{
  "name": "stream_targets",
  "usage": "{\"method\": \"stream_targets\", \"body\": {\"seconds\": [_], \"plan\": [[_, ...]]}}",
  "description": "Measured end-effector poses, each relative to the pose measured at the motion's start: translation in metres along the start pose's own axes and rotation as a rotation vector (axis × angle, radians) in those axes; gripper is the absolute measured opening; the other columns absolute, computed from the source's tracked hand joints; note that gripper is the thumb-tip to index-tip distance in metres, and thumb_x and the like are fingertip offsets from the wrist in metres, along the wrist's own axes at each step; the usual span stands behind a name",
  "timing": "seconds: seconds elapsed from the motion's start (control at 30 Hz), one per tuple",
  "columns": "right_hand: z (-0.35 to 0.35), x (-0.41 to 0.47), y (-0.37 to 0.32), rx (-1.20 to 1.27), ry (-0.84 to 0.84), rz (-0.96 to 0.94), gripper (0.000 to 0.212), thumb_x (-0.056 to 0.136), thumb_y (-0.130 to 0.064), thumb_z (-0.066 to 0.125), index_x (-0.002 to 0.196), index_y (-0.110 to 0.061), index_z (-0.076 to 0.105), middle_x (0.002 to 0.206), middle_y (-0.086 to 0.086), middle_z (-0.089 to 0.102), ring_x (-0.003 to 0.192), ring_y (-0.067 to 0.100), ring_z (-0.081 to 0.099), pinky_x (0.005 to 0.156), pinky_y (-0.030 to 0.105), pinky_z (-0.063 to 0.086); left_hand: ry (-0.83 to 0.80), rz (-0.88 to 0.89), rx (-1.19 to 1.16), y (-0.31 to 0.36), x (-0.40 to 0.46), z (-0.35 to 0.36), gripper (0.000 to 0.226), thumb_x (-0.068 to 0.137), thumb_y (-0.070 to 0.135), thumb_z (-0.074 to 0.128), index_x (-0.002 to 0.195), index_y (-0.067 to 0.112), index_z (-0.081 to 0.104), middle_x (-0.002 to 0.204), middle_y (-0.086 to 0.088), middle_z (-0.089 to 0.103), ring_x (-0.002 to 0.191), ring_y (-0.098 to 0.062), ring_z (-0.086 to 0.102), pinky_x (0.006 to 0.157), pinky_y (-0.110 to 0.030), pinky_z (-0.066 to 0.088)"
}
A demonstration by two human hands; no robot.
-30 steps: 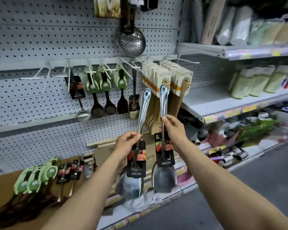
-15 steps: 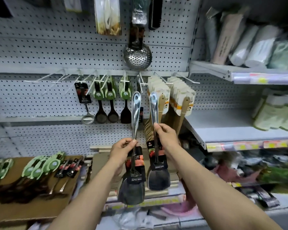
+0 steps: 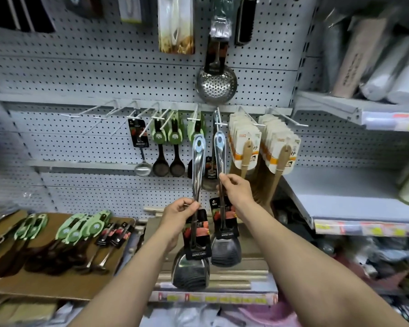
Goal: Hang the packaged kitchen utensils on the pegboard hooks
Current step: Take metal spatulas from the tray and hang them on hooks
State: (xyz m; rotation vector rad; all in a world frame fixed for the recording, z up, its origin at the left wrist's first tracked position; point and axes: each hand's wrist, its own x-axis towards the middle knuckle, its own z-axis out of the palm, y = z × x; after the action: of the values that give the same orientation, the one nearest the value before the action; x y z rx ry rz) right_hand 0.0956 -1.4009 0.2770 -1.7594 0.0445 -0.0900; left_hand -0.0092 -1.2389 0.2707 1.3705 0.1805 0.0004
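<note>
I hold two steel spatulas upright in front of the pegboard point(image 3: 80, 76), each with a dark label card on its shaft. My left hand point(image 3: 178, 214) grips the left spatula point(image 3: 197, 168) low on its handle. My right hand point(image 3: 234, 191) pinches the right spatula point(image 3: 220, 156) at mid-handle. The hanging hole at the top of the right spatula sits just below the tip of a white hook point(image 3: 219, 122). The left spatula's hole is just below the neighbouring hook point(image 3: 194, 118), which carries a green-carded utensil.
Ladles and dark spoons point(image 3: 161, 159) hang on hooks to the left, wooden spatulas point(image 3: 244, 147) to the right, a skimmer point(image 3: 215, 84) above. Bare hooks point(image 3: 80, 113) stick out at far left. More utensils lie on a brown board point(image 3: 45, 282) at lower left. Grey shelves point(image 3: 354, 194) stand to the right.
Both hands have lifted the spatulas and brought them closer together, so their handle tops have risen toward the row of hooks. The view has tilted upward.
</note>
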Motion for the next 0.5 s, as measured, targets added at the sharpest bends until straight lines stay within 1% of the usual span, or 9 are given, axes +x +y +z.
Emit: {"method": "stream_targets", "body": {"seconds": [0.07, 0.13, 0.17, 0.2, 0.27, 0.33, 0.37, 0.43, 0.5], "plan": [[0.002, 0.003, -0.004, 0.019, 0.012, -0.007, 0.025, 0.09, -0.048, 0.066, 0.095, -0.025, 0.075, 0.086, -0.002, 0.077, 0.088, 0.022, 0.072, 0.091, 0.046, 0.057, 0.015, 0.015, 0.033, 0.001, 0.004, -0.002, 0.012, 0.09, 0.015, 0.066, 0.092, 0.003, 0.067, 0.086, -0.01, 0.068, 0.079, -0.03, 0.069, 0.075, -0.054, 0.059], [0.004, 0.006, -0.007, 0.033, 0.008, -0.012, 0.022, 0.094, -0.041, 0.065, 0.096, -0.022, 0.075, 0.082, 0.001, 0.076, 0.084, 0.023, 0.073, 0.088, 0.042, 0.059, 0.009, 0.027, 0.057, 0.0, 0.01, -0.006, 0.009, 0.089, 0.018, 0.068, 0.088, 0.009, 0.07, 0.087, -0.01, 0.07, 0.092, -0.04, 0.068, 0.084, -0.057, 0.056], [0.005, 0.008, -0.007, 0.035, 0.005, -0.011, 0.021, 0.095, -0.039, 0.064, 0.096, -0.02, 0.074, 0.081, 0.002, 0.076, 0.083, 0.023, 0.073, 0.086, 0.04, 0.059, 0.005, 0.025, 0.056, 0.0, 0.013, -0.007, 0.008, 0.089, 0.018, 0.068, 0.086, 0.011, 0.07, 0.089, -0.011, 0.071, 0.096, -0.042, 0.067, 0.085, -0.059, 0.055], [0.006, 0.01, -0.009, 0.044, 0.005, -0.014, 0.021, 0.095, -0.037, 0.063, 0.097, -0.019, 0.074, 0.081, 0.003, 0.076, 0.081, 0.022, 0.073, 0.083, 0.037, 0.059, 0.004, 0.019, 0.051, 0.001, 0.016, -0.008, 0.008, 0.089, 0.018, 0.068, 0.085, 0.011, 0.07, 0.089, -0.011, 0.071, 0.096, -0.042, 0.067, 0.083, -0.059, 0.056], [0.009, 0.017, -0.008, 0.057, 0.012, -0.012, 0.023, 0.096, -0.036, 0.063, 0.1, -0.017, 0.074, 0.084, 0.003, 0.076, 0.078, 0.018, 0.071, 0.081, 0.033, 0.058, 0.011, 0.018, 0.046, 0.0, 0.023, -0.009, 0.009, 0.09, 0.016, 0.067, 0.086, 0.009, 0.069, 0.088, -0.01, 0.07, 0.089, -0.035, 0.066, 0.077, -0.053, 0.059], [0.014, 0.027, -0.006, 0.047, 0.028, -0.016, 0.025, 0.095, -0.038, 0.064, 0.103, -0.017, 0.074, 0.09, 0.001, 0.076, 0.086, 0.017, 0.07, 0.086, 0.033, 0.056, 0.019, 0.034, 0.077, 0.0, 0.029, -0.01, 0.01, 0.09, 0.017, 0.066, 0.087, 0.008, 0.069, 0.086, -0.007, 0.07, 0.086, -0.027, 0.064, 0.077, -0.045, 0.06], [0.017, 0.032, -0.005, 0.03, 0.032, -0.02, 0.026, 0.094, -0.041, 0.064, 0.103, -0.019, 0.075, 0.094, -0.001, 0.075, 0.092, 0.017, 0.069, 0.09, 0.035, 0.055, 0.021, 0.039, 0.091, -0.001, 0.033, -0.012, 0.009, 0.09, 0.017, 0.067, 0.086, 0.009, 0.069, 0.084, -0.006, 0.071, 0.085, -0.025, 0.064, 0.08, -0.045, 0.059], [0.022, 0.043, -0.003, 0.016, 0.039, -0.008, 0.026, 0.092, -0.045, 0.065, 0.101, -0.022, 0.075, 0.097, -0.003, 0.075, 0.097, 0.018, 0.069, 0.096, 0.041, 0.054, 0.019, 0.038, 0.114, -0.003, 0.042, -0.017, 0.009, 0.09, 0.02, 0.067, 0.084, 0.013, 0.071, 0.083, -0.005, 0.072, 0.087, -0.029, 0.067, 0.089, -0.051, 0.055], [0.027, 0.052, -0.005, 0.004, 0.047, -0.005, 0.025, 0.093, -0.044, 0.064, 0.1, -0.022, 0.075, 0.098, -0.003, 0.075, 0.098, 0.017, 0.068, 0.097, 0.042, 0.053, 0.011, 0.03, 0.116, -0.004, 0.051, -0.021, 0.01, 0.09, 0.02, 0.068, 0.081, 0.015, 0.071, 0.083, -0.005, 0.072, 0.091, -0.033, 0.068, 0.09, -0.052, 0.055]]}}
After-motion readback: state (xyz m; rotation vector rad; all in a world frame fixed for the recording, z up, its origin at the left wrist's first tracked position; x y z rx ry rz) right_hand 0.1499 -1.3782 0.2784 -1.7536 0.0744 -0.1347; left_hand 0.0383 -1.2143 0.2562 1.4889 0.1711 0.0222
